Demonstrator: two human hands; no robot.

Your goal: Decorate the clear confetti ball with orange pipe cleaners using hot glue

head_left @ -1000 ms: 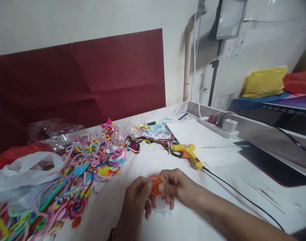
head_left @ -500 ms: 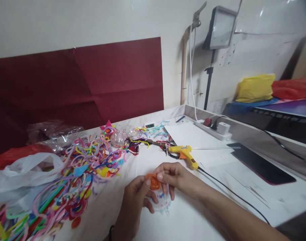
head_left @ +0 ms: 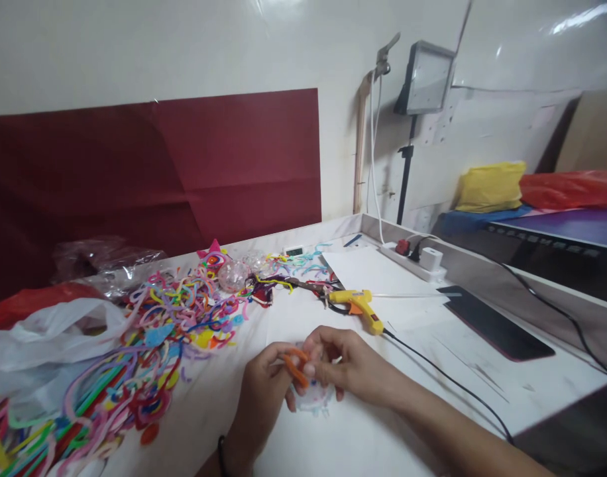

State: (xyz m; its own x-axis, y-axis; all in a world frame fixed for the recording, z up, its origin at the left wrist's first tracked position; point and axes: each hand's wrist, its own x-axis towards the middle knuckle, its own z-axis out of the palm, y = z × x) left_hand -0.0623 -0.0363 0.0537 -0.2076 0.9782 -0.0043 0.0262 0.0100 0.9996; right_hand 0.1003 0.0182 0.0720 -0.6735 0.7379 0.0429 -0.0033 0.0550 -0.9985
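Observation:
An orange coiled pipe cleaner [head_left: 297,368] is pinched between the fingertips of both hands, tilted so its coil shows partly edge-on. My left hand [head_left: 266,381] grips it from the left, fingers closed. From the right, my right hand [head_left: 338,361] holds its other side between thumb and fingers. Below the hands, a clear plastic piece with coloured specks [head_left: 316,397] rests on the white sheet, partly hidden by fingers. Beyond my right hand lies a yellow hot glue gun [head_left: 360,308] with a clear glue stick in its back.
Tangled colourful pipe cleaners [head_left: 184,311] cover the table's left side beside a white plastic bag [head_left: 55,344]. Scissors [head_left: 308,285] lie behind the glue gun. A black phone [head_left: 497,324] and a power strip [head_left: 417,262] are at right. The glue gun's cord crosses the right side.
The orange coil, earlier facing me flat as a round disc, is now tilted and looks partly opened in my fingers. The camera view has shifted slightly.

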